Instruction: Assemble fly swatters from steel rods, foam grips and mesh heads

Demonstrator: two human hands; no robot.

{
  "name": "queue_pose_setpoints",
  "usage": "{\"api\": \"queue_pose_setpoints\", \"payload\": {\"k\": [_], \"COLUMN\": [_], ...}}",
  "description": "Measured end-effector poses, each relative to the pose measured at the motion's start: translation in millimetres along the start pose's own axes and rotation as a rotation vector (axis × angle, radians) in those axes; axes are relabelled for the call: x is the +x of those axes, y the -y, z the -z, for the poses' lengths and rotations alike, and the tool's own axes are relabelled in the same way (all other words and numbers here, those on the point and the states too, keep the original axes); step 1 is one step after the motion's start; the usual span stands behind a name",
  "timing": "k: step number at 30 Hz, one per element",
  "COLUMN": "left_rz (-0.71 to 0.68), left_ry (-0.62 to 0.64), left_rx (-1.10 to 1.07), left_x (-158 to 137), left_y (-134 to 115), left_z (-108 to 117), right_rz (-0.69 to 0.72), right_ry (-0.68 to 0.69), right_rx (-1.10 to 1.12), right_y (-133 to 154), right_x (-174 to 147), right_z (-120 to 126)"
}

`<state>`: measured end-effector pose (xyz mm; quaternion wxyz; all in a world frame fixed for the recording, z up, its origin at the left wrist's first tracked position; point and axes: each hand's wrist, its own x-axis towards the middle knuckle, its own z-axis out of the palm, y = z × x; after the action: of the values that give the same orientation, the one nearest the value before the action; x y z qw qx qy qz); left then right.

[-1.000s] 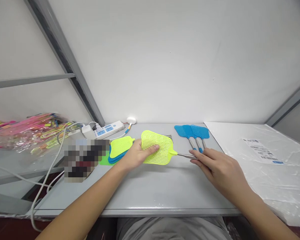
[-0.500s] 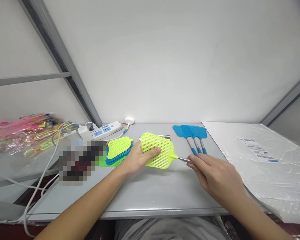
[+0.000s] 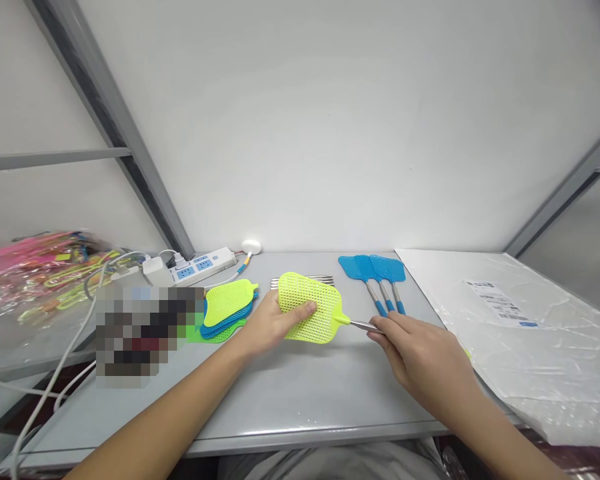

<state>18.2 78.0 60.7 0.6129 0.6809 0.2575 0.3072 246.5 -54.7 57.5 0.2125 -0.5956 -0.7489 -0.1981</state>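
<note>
A fluorescent yellow fly swatter (image 3: 325,320) with a perforated head is held above the grey table between both hands. My left hand (image 3: 273,325) is closed around the far left edge of the head, its thumb lying across the front. Near the neck, my right hand (image 3: 420,357) is wrapped around the swatter's metal rod, hiding most of it. A bit of yellow shows just right of that hand. Behind the head, several metal rods (image 3: 310,279) lie on the table, partly covered. A pile of loose swatter heads (image 3: 230,301), yellow, blue and green, lies left of my left hand.
Several blue fly swatters (image 3: 373,268) lie fanned out at the back, beyond my right hand. White plastic packaging (image 3: 545,353) with a label covers the right side. A power strip (image 3: 205,265) with cables and pink and yellow bagged items (image 3: 45,273) are at left. Part of the table is blurred out.
The camera view has shifted slightly, so the scene sits a little further left and lower. Both hands keep their grip on the yellow swatter. A yellow bit now shows beyond my right hand.
</note>
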Motion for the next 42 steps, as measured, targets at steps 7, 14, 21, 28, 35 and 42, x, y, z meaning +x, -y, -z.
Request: {"api": "queue_pose_setpoints", "payload": {"k": [7,14,21,28,35,42], "left_rz": [0.066,-0.067,-0.030,0.001,-0.049,-0.033], "left_ry": [-0.037,-0.288,-0.135,-0.070,-0.056,0.073], "left_rx": [-0.053,-0.419,-0.351,-0.335,-0.420,-0.454], "left_x": [-2,15,12,8,7,4], "left_y": [-4,9,20,24,24,20], "left_z": [18,22,-7,-13,-24,-22], "right_rz": [-0.276,-0.460,-0.483,-0.609,-0.670,-0.746], "right_ry": [0.365,0.411,0.441,0.523,0.504,0.703], "right_rx": [0.424,0.615,1.115,1.620,1.730,2.014], "right_y": [-11,-18,19,33,34,31], "right_x": [-2,0,4,2,4,4], "right_z": [16,20,-18,-42,-45,-37]}}
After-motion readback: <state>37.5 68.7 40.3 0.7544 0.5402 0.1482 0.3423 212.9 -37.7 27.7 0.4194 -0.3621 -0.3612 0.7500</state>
